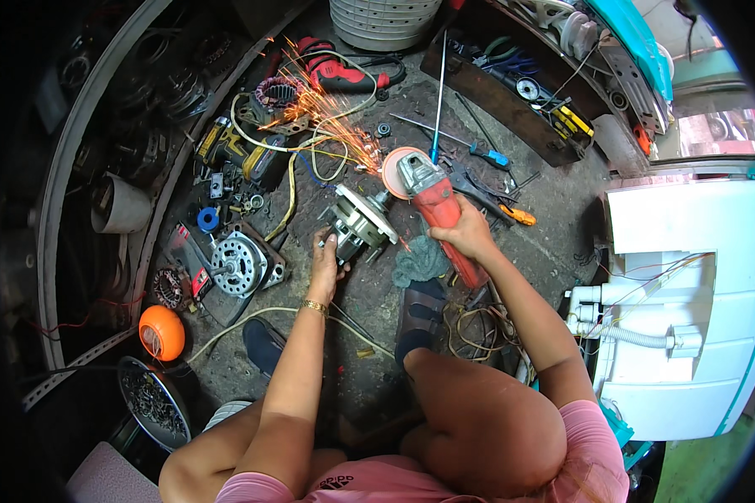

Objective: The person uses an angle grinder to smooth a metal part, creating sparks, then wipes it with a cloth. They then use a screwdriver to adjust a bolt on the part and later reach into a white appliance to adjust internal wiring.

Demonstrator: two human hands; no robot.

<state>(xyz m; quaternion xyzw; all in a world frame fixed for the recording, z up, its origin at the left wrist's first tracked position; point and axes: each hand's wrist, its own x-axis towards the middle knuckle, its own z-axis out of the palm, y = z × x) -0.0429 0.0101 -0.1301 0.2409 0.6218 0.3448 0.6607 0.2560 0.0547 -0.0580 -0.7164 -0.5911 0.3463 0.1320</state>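
Note:
My right hand (465,230) is closed round the red body of an angle grinder (434,201). Its round orange-rimmed disc (393,173) meets the shaft end of a metal motor (362,216), and orange sparks (335,126) spray away to the far left. My left hand (327,256) grips that motor from its near left side, fingers partly hidden beneath it. The motor has a pale round flange and is tilted, its shaft pointing toward the disc. A grey-green rag (421,261) lies on the floor just below the grinder, beside my shoe.
A yellow-black cordless drill (239,152), a red power tool (331,67) and a second round motor (237,264) lie to the left. Screwdrivers (488,155) and pliers (474,191) lie right of the disc. A pale cord (252,317) crosses the floor. A white appliance (679,302) stands at right.

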